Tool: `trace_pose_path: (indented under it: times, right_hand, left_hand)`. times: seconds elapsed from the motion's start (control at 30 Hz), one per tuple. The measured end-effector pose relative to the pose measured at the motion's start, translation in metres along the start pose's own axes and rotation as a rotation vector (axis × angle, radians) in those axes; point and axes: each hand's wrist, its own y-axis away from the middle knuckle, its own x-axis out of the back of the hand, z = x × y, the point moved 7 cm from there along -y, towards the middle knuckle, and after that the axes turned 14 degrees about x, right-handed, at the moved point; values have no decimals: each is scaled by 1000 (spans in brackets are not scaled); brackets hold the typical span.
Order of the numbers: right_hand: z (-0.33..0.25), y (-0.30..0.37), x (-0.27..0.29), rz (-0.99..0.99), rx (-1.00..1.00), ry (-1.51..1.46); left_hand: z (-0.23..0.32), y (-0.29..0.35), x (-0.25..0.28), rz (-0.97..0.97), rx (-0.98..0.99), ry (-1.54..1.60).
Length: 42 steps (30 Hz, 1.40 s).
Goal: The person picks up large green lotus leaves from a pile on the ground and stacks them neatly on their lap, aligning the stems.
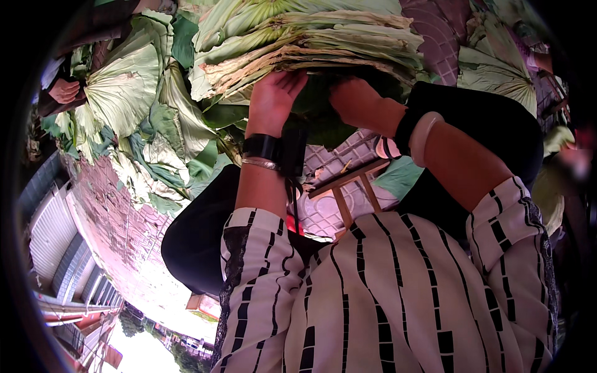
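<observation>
A thick stack of lotus leaves (311, 46), pale green with dry brown edges, lies folded in front of me at the top of the view. My left hand (277, 93) is turned palm up at the stack's near edge, its fingers curled in under the leaves and partly hidden. Beneath the same edge, my right hand (357, 102) is bent into a closed shape. Shadow and dark green leaf hide its fingertips, so what they grip does not show. A black band is on my left wrist; a dark band and a pale bangle circle my right.
More loose lotus leaves (124, 90) are heaped at the left, with others (497, 71) at the far right. Another person's hand (64, 91) touches the left heap. Between my knees a wooden frame (342, 202) stands on patterned paving (329, 165).
</observation>
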Motion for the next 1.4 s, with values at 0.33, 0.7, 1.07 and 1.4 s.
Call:
trace_pose_path:
  times: [0.33, 0.7, 1.07, 1.4]
  right_hand:
    - [20, 14, 59, 627, -146, -12]
    - [27, 12, 58, 492, -199, -105]
    - [29, 9, 53, 442, -181, -124]
    - [23, 23, 46, 418, -81, -152]
  left_hand:
    - [-5, 35, 49, 332, -125, -163]
    - [-85, -36, 85, 204, 60, -627]
    - [-89, -6, 62, 497, 115, 214]
    - [-72, 1, 38, 369, -12, 688]
